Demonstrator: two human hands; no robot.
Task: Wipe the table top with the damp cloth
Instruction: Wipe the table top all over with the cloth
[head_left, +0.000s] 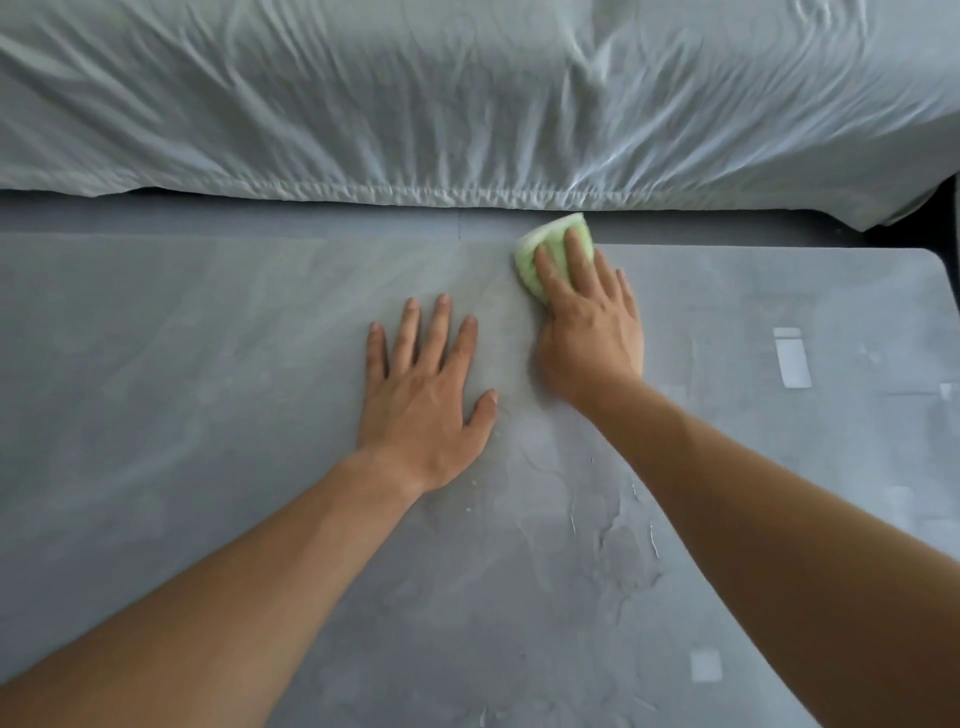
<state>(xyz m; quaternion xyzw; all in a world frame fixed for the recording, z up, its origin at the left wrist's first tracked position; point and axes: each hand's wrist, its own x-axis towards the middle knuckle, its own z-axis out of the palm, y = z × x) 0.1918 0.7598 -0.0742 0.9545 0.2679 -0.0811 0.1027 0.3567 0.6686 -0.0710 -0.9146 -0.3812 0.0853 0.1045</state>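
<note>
A grey table top fills most of the view, with wet streaks across its near middle. A light green damp cloth lies at the table's far edge, right of centre. My right hand presses down on the cloth with straight fingers laid over it, hiding its near part. My left hand lies flat on the bare table with fingers spread, just left of the right hand and apart from the cloth.
A bed or sofa under a crumpled white sheet runs along the far side, past a narrow dark gap. The table's rounded far right corner is in view. Window reflections shine on the right part.
</note>
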